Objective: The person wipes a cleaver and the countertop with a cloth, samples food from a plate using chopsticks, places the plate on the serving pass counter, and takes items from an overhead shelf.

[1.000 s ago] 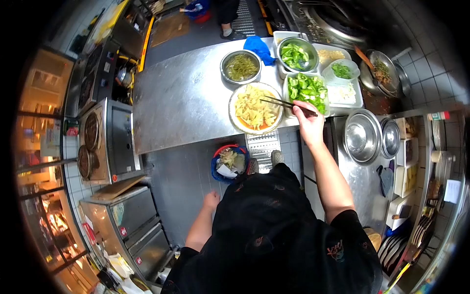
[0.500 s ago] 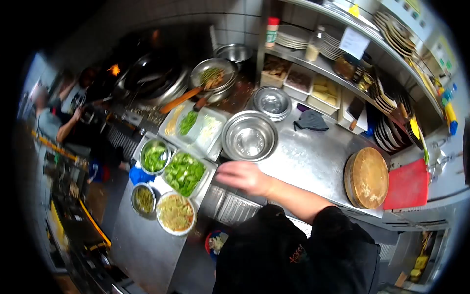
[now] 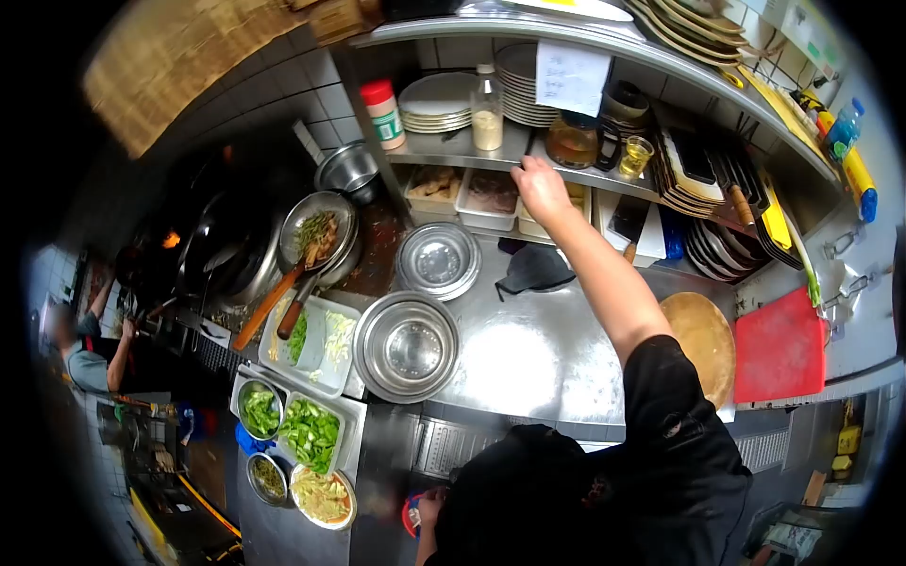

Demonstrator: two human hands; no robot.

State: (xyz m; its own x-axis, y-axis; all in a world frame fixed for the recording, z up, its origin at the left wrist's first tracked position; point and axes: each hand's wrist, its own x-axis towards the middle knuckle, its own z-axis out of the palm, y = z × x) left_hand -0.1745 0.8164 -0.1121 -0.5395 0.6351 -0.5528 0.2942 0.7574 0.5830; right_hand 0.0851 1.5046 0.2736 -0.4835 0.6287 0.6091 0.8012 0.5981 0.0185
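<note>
My right hand (image 3: 545, 193) is raised to the front edge of the lower metal shelf (image 3: 514, 151), its fingers curled in. Whether they hold anything I cannot make out; a thin dark line shows just above the fingertips. Below and behind the hand sit a tub of pinkish meat (image 3: 491, 196) and a tub of pale yellow pieces, partly covered by the hand. A glass jug of brown liquid (image 3: 572, 141) stands on the shelf to its right, a bottle of pale powder (image 3: 487, 118) to its left. My left hand (image 3: 431, 507) hangs low beside my body, near a red container (image 3: 411, 517); its fingers are mostly hidden.
Steel bowls (image 3: 406, 347) and a dark cloth (image 3: 534, 271) lie on the steel counter. A round chopping block (image 3: 698, 344) and a red board (image 3: 780, 354) are at right. Tubs of greens (image 3: 311, 432) stand left. Another person (image 3: 90, 354) works by the wok (image 3: 231, 250).
My right hand has risen from beside the steel bowls, moving up and right to the shelf edge. My view has shifted toward the shelves, and my left hand has come into sight.
</note>
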